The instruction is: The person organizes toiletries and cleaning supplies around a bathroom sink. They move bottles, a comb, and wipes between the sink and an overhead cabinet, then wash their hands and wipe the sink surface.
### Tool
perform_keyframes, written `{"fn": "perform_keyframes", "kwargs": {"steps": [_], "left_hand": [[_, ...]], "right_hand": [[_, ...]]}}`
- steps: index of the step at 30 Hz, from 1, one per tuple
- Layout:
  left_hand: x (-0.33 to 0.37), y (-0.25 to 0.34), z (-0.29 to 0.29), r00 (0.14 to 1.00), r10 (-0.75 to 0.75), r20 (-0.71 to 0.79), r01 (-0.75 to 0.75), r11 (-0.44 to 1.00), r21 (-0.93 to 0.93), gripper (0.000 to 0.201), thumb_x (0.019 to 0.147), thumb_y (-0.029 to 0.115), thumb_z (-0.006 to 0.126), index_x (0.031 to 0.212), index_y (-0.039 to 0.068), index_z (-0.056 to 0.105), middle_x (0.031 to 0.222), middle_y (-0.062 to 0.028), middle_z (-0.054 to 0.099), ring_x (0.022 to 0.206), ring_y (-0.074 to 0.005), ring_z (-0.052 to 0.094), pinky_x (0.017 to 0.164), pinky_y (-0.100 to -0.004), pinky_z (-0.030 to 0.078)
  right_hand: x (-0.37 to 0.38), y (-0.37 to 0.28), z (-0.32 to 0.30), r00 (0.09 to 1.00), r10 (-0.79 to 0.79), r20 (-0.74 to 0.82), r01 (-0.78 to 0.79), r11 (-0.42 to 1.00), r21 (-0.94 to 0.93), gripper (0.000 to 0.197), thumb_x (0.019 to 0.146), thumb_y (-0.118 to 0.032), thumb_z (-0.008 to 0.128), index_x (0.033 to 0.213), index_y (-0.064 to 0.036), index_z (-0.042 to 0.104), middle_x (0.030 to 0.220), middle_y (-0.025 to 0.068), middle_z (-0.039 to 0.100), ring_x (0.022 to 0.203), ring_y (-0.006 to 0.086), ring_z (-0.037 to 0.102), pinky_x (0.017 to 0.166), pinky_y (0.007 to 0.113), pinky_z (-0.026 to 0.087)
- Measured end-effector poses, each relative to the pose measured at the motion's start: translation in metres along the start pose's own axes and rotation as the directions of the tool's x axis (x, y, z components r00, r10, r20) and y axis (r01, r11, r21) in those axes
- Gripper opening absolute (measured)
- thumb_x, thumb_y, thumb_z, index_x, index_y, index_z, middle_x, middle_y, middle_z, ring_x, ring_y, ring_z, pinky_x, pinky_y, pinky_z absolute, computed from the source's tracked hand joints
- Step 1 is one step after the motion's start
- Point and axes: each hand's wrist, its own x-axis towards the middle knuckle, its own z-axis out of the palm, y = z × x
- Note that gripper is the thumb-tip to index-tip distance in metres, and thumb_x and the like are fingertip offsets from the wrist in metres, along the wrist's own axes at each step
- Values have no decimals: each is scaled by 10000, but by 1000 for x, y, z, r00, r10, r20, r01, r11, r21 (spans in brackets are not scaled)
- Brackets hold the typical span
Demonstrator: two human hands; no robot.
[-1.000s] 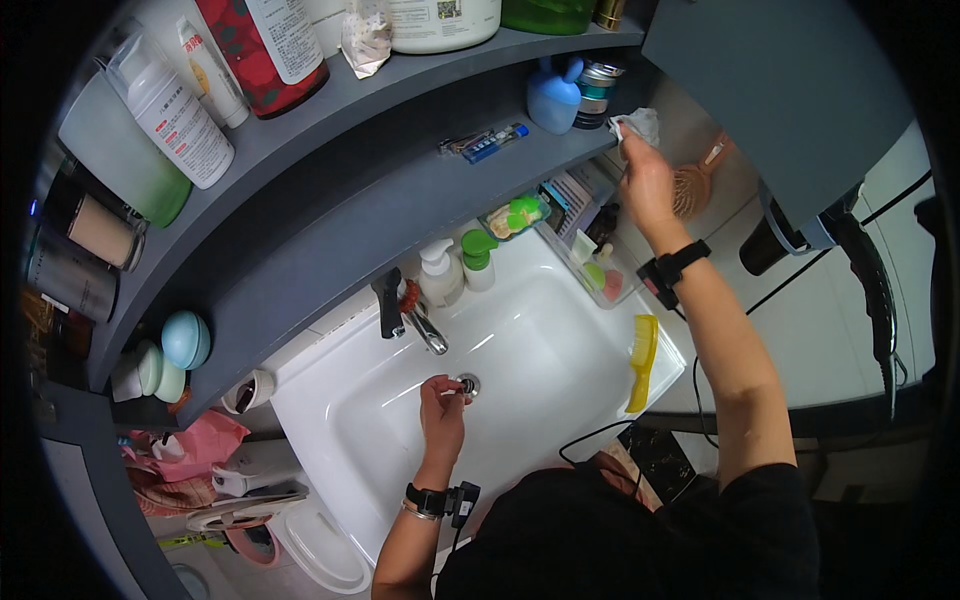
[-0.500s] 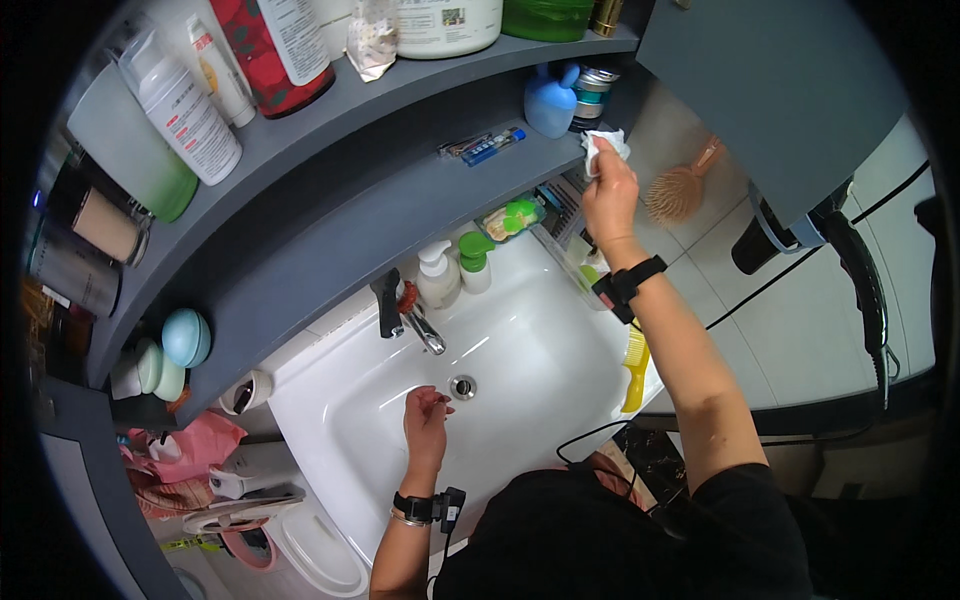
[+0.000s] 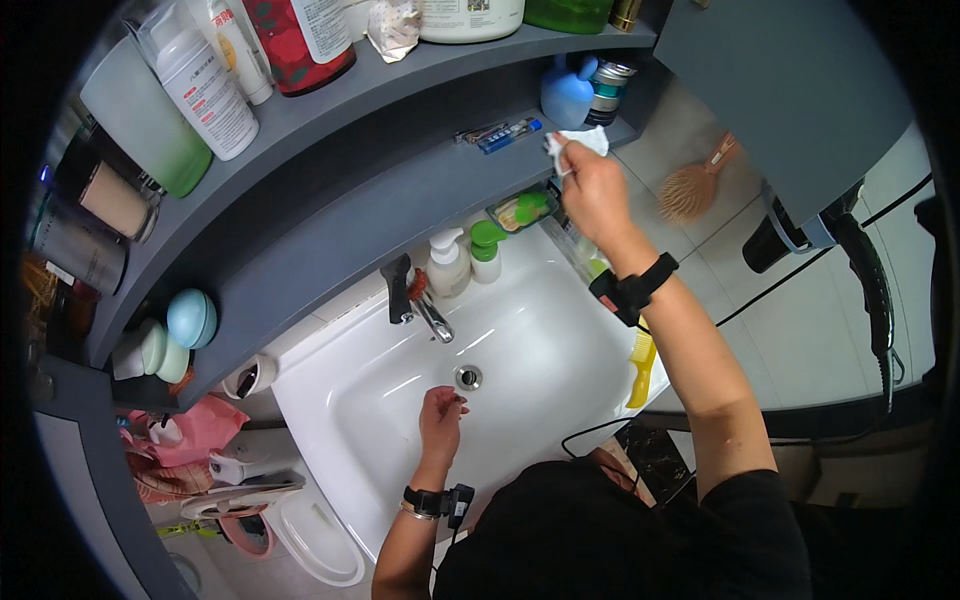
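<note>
My right hand (image 3: 597, 200) is closed on a crumpled white tissue (image 3: 588, 141), which lies against the front part of the lower grey shelf (image 3: 400, 195) near its right end. Just left of the tissue are a blue-capped clear packet (image 3: 512, 136) and some small metal items (image 3: 480, 132). Behind it stand a blue rounded container (image 3: 567, 97) and a stacked jar (image 3: 608, 88). Low over the white washbasin (image 3: 540, 340), my left hand (image 3: 438, 428) hangs with its fingers loosely curled in, and nothing shows in them. It is beside the drain (image 3: 467, 377).
A tap (image 3: 430, 315) and two pump bottles (image 3: 447, 265) stand at the basin's back. A yellow comb (image 3: 641, 372) lies on its right rim. Bottles crowd the upper shelf (image 3: 330, 110). A hairbrush (image 3: 690, 192) and a hair dryer (image 3: 865, 270) hang at the right.
My right hand has slid the tissue left along the shelf's front, toward the small packet. The left hand stays over the basin, and the whole view has shifted slightly.
</note>
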Motion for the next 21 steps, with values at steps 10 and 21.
{"fn": "perform_keyframes", "kwargs": {"steps": [10, 21], "left_hand": [[7, -3, 10, 999, 23, 35, -27, 994, 108, 214, 895, -23, 521, 1106, -1, 546, 968, -101, 639, 915, -186, 625, 815, -324, 526], [-17, -10, -28, 993, 72, -97, -73, 997, -5, 186, 908, -10, 511, 1089, 13, 545, 946, -80, 633, 851, -146, 613, 767, -287, 505]], "right_hand": [[-70, -176, 89, 930, -350, -113, 367, 860, 355, 202, 705, 23, 551, 899, 11, 606, 1158, 219, 628, 745, 363, 597, 716, 434, 474], [0, -158, 35, 984, -123, 126, 103, 982, 157, 238, 863, -66, 502, 1060, 32, 590, 1157, 244, 597, 1096, 411, 529, 915, 446, 437]]}}
